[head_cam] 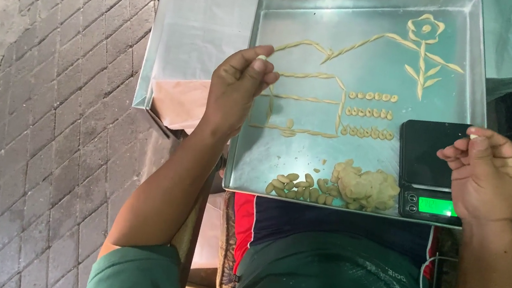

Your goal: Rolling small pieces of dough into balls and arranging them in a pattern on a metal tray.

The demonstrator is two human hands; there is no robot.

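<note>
Head view: looking down at a metal tray (253,163) resting over the person's lap, beside a brick-paved floor (33,103).
Left hand (236,89): raised over the tray's left edge, thumb and fingertips pinched together on a small pale dough piece (263,53) that pokes out above them.
Right hand (487,172): held over the small black scale (430,168) at the tray's right corner — fingers curled, thumb and forefinger closed on a tiny pale bit (473,135).
Dough picture: twisted strips laid flat form a house outline (304,98) with a sloping roof line and a flower (426,31) at top right; three rows of small shells (370,114) sit beside the house.
Loose dough: a lump (364,187) and scattered shaped pieces (293,184) lie along the tray's near edge — just left of the scale.
</note>
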